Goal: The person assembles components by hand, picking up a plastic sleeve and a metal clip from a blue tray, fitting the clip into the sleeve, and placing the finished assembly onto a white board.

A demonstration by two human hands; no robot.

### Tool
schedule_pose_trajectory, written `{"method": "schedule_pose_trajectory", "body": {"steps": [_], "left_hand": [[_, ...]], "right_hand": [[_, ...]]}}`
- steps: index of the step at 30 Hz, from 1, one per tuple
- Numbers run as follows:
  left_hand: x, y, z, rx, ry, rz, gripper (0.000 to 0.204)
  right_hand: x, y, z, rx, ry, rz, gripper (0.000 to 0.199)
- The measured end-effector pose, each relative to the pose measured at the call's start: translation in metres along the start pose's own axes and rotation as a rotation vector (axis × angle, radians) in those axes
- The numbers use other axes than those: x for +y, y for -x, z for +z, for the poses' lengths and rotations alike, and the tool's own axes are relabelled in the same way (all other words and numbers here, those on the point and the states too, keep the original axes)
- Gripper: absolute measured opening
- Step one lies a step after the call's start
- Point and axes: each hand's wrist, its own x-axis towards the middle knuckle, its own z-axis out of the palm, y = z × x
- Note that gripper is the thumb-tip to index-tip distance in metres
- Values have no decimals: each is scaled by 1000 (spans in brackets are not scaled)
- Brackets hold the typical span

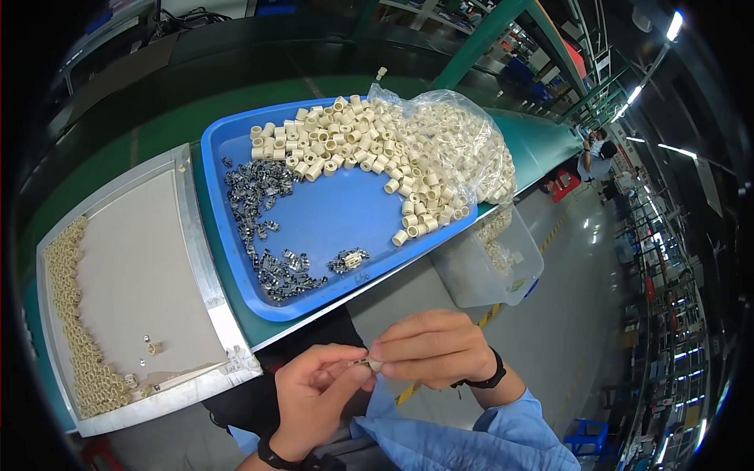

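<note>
My left hand [320,392] and my right hand [433,350] meet in front of the bench edge, fingers pinched together. Between their fingertips is a small cream plastic part [375,365], mostly covered, so its exact shape is hard to make out. Beyond them on the bench sits a blue tray [338,212]. Cream plastic sleeves [338,133] are heaped along its far and right sides. Small metal clips [255,192] lie in a loose band down its left side. A cream piece [353,260] rests on a little pile of clips near the front rim.
A clear plastic bag [455,133] of cream sleeves leans over the tray's right end. On the left stands a metal-framed board [145,275] with cream pieces massed along its left side. Below the bench is a translucent bin [503,271]. Far right, a person [594,157] is at the aisle.
</note>
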Motion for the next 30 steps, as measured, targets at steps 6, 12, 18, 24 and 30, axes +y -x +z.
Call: {"method": "schedule_pose_trajectory", "body": {"steps": [6, 12, 18, 24, 30], "left_hand": [[8, -9, 13, -45, -811, 357, 31], [12, -28, 37, -151, -945, 478, 39], [42, -55, 45, -296, -1098, 477, 35], [66, -90, 51, -235, -994, 156, 25], [88, -158, 52, -232, -922, 63, 20]], "right_hand": [[-2, 8, 3, 116, 72, 40, 21], [-8, 15, -16, 189, 114, 50, 24], [-1, 7, -43, 162, 203, 3, 24], [27, -18, -57, 178, 247, -25, 29], [70, -33, -75, 134, 339, 76, 46]]}}
